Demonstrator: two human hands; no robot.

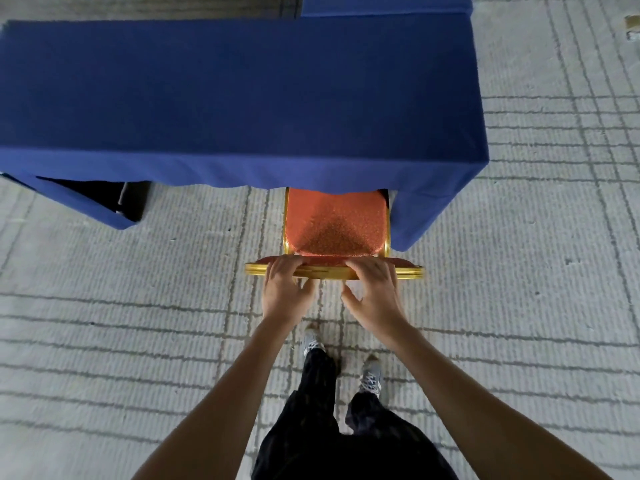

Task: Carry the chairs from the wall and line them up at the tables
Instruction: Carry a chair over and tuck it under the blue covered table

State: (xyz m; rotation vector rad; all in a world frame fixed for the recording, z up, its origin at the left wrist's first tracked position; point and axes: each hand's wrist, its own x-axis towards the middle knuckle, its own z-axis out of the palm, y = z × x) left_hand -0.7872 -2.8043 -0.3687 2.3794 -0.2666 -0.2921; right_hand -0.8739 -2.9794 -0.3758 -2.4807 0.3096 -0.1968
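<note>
Underfoot, pale grey carpet (536, 237) crossed by dark grid lines, filling the lower and right parts of the view.

Across the upper half, a long table (242, 98) draped in blue cloth, hanging to the floor at its right end and shorter along the near edge. Beyond it, at the top, part of a second blue-draped table (381, 5); touching the first or just behind it, cannot tell which.

At the right end of the long table's near side, a banquet chair (336, 226) with an orange-red seat and a gold metal frame. Seat front tucked under the cloth edge, back toward the camera, right side of the frame just beside the hanging end drape. Feet hidden.

On the gold top rail (412, 273) of the chair back, both hands close together near its middle. Left hand (284, 289) grasping the rail, fingers curled over the top, thumb behind. Right hand (374, 292) likewise wrapped on the rail, thumb spread below.

Below the hands, black trousers (318, 410) and two grey laced trainers (372, 377), left foot ahead.

Under the left part of the long table, a dark stand (130, 199), half hidden by cloth.

Far top right, a small tan object (632, 27), too small to identify.
</note>
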